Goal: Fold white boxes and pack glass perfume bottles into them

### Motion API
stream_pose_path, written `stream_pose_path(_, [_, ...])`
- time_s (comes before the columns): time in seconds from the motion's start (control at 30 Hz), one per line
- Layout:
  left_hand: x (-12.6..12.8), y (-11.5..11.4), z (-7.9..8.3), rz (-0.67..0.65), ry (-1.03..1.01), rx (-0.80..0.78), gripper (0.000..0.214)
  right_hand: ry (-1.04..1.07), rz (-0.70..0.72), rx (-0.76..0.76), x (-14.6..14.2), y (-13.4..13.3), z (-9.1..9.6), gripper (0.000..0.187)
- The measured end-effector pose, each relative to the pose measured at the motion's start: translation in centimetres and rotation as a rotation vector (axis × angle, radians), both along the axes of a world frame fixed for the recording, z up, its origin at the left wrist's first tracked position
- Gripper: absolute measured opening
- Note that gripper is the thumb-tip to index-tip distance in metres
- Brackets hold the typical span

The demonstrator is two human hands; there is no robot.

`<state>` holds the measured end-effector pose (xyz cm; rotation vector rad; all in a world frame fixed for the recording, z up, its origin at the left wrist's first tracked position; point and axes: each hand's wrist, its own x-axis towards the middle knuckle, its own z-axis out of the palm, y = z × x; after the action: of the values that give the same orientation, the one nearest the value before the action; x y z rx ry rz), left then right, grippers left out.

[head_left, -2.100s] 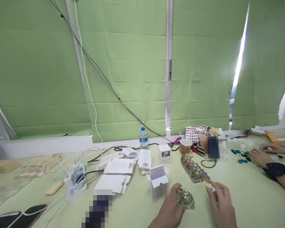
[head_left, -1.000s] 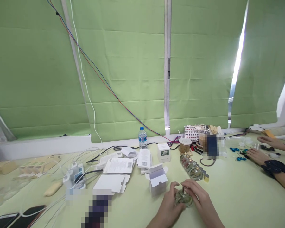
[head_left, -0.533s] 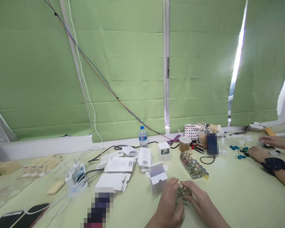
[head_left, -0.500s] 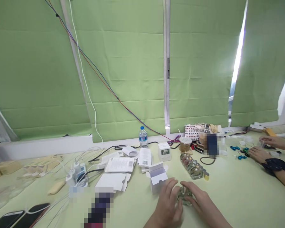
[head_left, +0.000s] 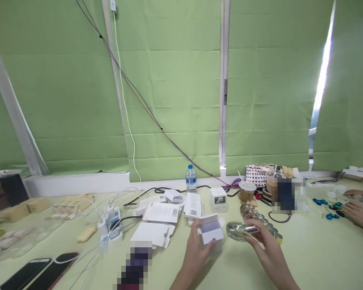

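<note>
My left hand [head_left: 194, 253] grips a small white box [head_left: 211, 231] by its sides, its lid flaps standing open toward me. In my right hand [head_left: 268, 249] is a clear glass bottle [head_left: 236, 231] with a shiny silver neck, held tilted on its side just right of the box. The bottle is apart from the box and above the table. Behind my right hand runs a row of similar glass bottles [head_left: 254, 214], partly hidden by the fingers. A closed white box [head_left: 218, 200] with a printed picture stands beyond the open one.
Flattened white cartons [head_left: 161, 212] lie left of the box. A water bottle [head_left: 190, 179], a lidded cup [head_left: 247, 191] and cables are at the back. Phones [head_left: 26, 274] and a power strip [head_left: 111, 223] occupy the left. At far right are another person's hands [head_left: 358, 209].
My left hand has left the glass bottle and taken hold of the open box. My right hand has lifted the bottle and tipped it sideways. The view has turned slightly left.
</note>
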<state>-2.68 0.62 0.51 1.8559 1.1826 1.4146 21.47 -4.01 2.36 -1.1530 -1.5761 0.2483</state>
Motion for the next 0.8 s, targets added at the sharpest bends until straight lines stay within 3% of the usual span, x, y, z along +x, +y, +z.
stream_pose_path(0.17, [1.0, -1.0, 1.3, -0.083, -0.072, -0.076, 0.030, 0.005, 0.165, 0.068, -1.5, 2.2, 3.2, 0.016])
stream_pose_path(0.37, [0.9, -0.9, 1.8, -0.126, -0.223, -0.119, 0.052, -0.223, 0.360, 0.026, -4.4, 3.0, 4.5, 0.027])
stream_pose_path(0.6, [1.1, -0.6, 1.3, -0.107, -0.234, -0.137, 0.044, -0.334, 0.336, -0.083, -5.2, 2.5, 5.4, 0.037])
stream_pose_path(0.8, [1.1, -0.8, 1.1, -0.124, -0.188, -0.133, 0.050, -0.424, 0.355, -0.183, -5.8, 2.3, 6.0, 0.047])
